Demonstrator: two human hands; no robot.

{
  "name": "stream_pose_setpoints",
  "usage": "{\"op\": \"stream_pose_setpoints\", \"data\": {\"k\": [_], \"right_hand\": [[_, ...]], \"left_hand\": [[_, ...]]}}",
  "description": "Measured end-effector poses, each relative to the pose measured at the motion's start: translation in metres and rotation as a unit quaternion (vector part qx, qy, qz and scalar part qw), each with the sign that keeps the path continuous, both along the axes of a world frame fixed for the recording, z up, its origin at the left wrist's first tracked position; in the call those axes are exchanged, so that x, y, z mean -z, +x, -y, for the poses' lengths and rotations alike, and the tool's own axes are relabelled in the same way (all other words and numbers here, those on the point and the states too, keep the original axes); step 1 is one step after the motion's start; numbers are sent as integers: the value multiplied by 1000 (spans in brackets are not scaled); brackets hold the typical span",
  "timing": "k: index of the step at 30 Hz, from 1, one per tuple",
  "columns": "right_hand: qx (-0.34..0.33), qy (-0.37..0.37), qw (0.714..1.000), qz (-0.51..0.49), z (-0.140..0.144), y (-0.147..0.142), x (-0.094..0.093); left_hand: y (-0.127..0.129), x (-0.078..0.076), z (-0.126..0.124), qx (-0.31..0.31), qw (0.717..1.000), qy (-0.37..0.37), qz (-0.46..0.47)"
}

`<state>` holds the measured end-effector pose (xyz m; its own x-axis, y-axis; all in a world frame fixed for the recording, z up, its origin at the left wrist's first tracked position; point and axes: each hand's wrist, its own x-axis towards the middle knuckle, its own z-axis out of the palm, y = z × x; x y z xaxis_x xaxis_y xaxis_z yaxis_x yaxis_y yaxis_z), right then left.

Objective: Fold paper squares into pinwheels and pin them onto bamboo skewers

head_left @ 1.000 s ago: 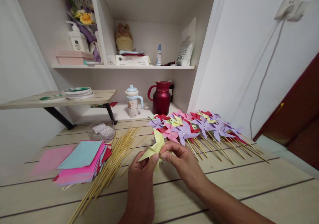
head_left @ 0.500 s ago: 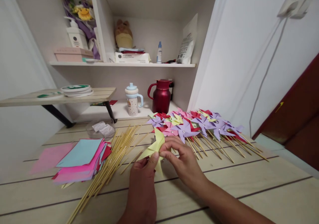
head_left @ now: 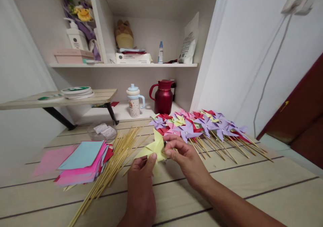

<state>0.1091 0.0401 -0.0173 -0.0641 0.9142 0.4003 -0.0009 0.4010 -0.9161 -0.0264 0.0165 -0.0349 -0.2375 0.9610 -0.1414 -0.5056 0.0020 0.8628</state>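
A pale yellow paper pinwheel [head_left: 156,147] is held up over the table, its blades folded toward the middle. My left hand [head_left: 142,173] pinches it at its lower left, thumb on the front and fingers behind. Close by the pinwheel's right edge, my right hand [head_left: 185,156] has thumb and fingertips drawn together; whatever lies between them is too small to make out. No stick shows on this pinwheel. Behind my right hand lie finished pinwheels [head_left: 186,131] in purple, red, pink and yellow, on thin wooden sticks.
Loose wooden sticks [head_left: 111,168] lie left of my hands, beside a stack of coloured paper squares [head_left: 82,155]. Behind these sits a clear round container [head_left: 93,133] with labels. A red jug [head_left: 163,97] and a spotted cup [head_left: 134,104] stand at the back, left of a raised shelf's far end.
My right hand's fingertips have moved off the pinwheel's middle to its right edge. The pinwheel has shifted slightly left and turned, so more of its front shows.
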Motion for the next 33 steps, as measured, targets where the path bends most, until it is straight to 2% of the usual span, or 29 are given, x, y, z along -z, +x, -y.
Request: {"op": "stream_pose_setpoints", "data": {"k": [2,4,9,12,16,33], "right_hand": [[42,24,998,29,-1,4,-3],[49,32,994,87,-2,7,-5],[-107,-12,961,255,0,4,8],[-160,-36,936,312,0,0,21],[-158,-49,934,318,-6,1,28],[-193,-117,931,287,-9,12,22]], "left_hand": [[-4,1,-3,-23,1000,-8,-13],[-9,1,-6,-54,998,-19,-33],[-19,-4,-15,-126,991,-26,-43],[-22,-5,-20,-143,989,-24,-32],[-24,-4,-23,-137,990,-25,-29],[-28,4,-30,-118,993,-12,-27]]}}
